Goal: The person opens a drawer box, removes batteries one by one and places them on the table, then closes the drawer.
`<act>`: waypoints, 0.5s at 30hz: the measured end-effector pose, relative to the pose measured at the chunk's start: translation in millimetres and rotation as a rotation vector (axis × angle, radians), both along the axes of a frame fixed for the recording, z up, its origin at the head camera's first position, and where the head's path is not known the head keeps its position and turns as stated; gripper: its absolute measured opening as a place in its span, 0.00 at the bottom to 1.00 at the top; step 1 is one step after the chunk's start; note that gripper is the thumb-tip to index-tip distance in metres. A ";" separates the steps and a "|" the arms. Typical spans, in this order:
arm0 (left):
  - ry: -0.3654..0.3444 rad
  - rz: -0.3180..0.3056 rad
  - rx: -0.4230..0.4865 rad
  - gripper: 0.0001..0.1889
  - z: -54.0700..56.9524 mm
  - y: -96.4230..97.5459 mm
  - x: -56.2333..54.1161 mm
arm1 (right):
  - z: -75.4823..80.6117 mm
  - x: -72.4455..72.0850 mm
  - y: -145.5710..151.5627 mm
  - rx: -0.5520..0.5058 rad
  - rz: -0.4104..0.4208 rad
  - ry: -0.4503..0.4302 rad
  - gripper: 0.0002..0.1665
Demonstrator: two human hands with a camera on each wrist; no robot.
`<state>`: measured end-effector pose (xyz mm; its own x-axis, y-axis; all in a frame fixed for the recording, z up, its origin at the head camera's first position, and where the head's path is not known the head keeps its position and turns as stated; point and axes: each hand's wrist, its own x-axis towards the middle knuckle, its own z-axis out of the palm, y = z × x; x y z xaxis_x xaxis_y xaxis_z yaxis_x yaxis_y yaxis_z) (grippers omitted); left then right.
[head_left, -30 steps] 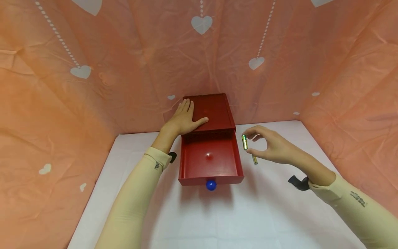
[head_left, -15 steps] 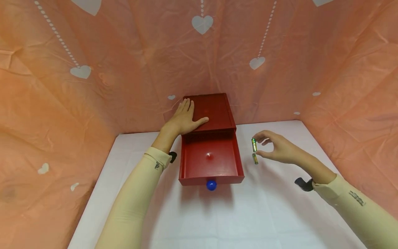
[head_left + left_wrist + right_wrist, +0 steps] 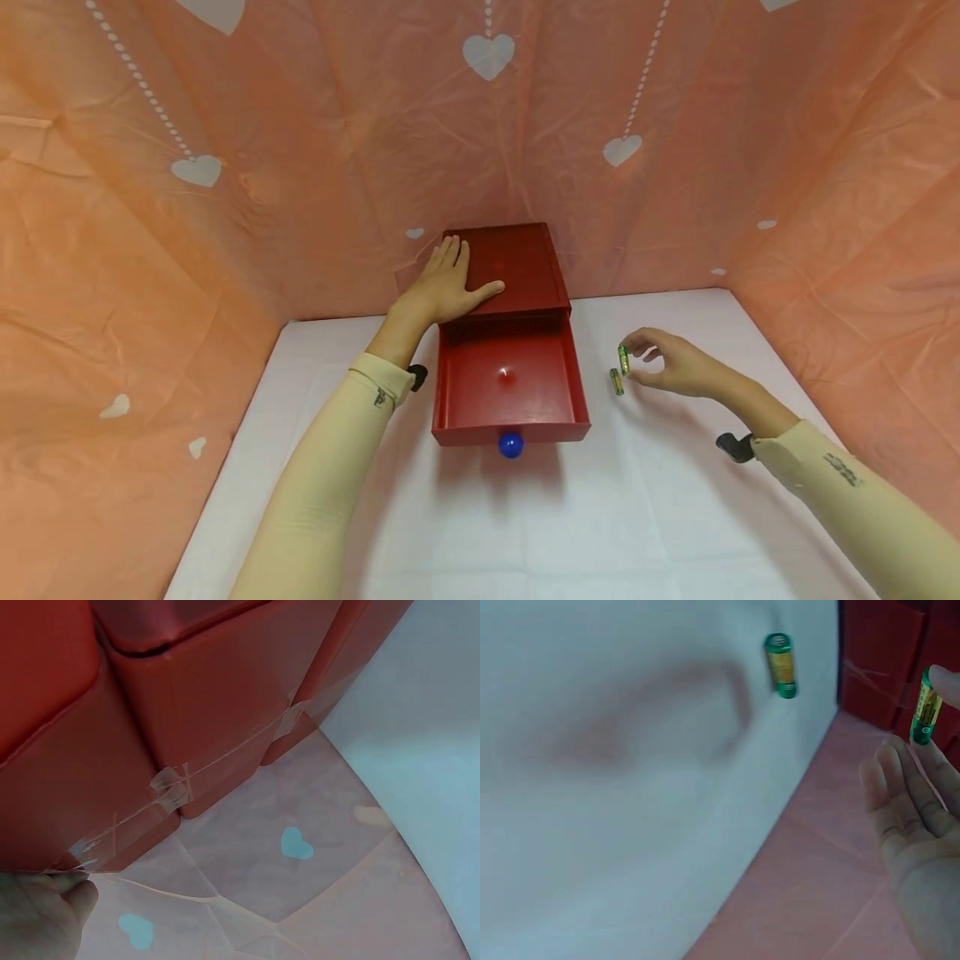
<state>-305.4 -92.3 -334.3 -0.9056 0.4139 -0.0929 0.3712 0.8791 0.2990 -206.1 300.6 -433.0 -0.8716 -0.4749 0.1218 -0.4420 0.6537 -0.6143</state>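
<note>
My left hand (image 3: pixel 441 286) rests flat on top of the red drawer box (image 3: pixel 517 267), fingers straight and spread. Below it the red drawer (image 3: pixel 480 400) is pulled out, with a blue round knob (image 3: pixel 511 445) on its front and nothing lying inside. To the right of the drawer, my right hand (image 3: pixel 675 363) pinches a green and gold battery (image 3: pixel 624 360) by its ends between thumb and fingertip. A second battery (image 3: pixel 617 382) of the same kind lies on the white cloth just beside it. In the right wrist view the held battery (image 3: pixel 927 709) shows apart from the lying battery (image 3: pixel 781 666).
White cloth (image 3: pixel 450 533) covers the table. An orange sheet (image 3: pixel 360 150) with pale hearts hangs at the back and both sides, with the drawer box standing against it. Clear tape (image 3: pixel 174 787) runs along the box's side.
My right hand has moved to the right and a little down, away from the drawer, carrying the battery near the one on the cloth. The left hand stays on the box.
</note>
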 end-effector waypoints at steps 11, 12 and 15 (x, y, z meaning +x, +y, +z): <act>0.005 0.000 -0.010 0.57 0.3 0.9 -0.6 | -25.4 -7.8 10.1 0.013 0.004 -0.032 0.22; 0.005 0.000 -0.010 0.57 0.2 1.0 -0.7 | -27.2 -8.5 10.8 0.012 0.005 -0.031 0.22; 0.004 0.000 -0.008 0.57 0.2 1.0 -1.0 | -31.8 -9.9 12.3 0.016 0.003 -0.027 0.23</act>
